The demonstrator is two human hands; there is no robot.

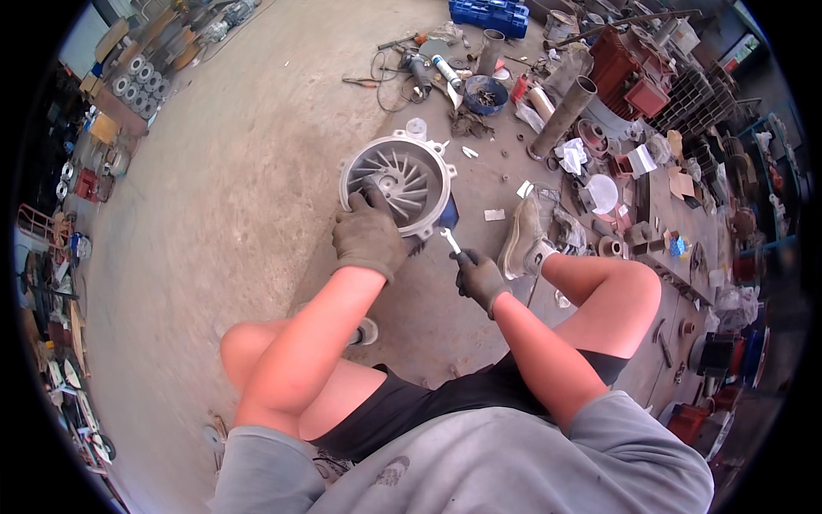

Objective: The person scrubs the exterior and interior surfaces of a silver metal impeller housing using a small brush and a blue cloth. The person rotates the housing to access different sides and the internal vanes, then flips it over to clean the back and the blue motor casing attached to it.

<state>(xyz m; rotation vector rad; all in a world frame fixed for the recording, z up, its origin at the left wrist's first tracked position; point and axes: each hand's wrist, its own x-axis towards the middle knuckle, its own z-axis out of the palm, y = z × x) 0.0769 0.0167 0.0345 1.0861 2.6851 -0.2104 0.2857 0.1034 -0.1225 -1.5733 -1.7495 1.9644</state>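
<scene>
In front of me is a round, open metal housing (440, 206) with bolt lugs around its rim. Inside it sits a finned metal impeller (402, 178) with curved blades around a hub. My left hand (366, 233), in a dark work glove, grips the near left rim, its fingers reaching over the edge toward the blades. To the right of the housing, my right hand (479, 278), also gloved, is closed around an open-end wrench (450, 241). The wrench jaw points up and left, near the housing's lower right side. Part of something blue shows beneath the housing.
Beyond the housing lie an angle grinder (419, 75), a blue bowl of small parts (486, 96) and a steel pipe (565, 116). A red motor casing (629, 73) stands at the far right amid scattered parts. My shoe (522, 238) is right of the wrench.
</scene>
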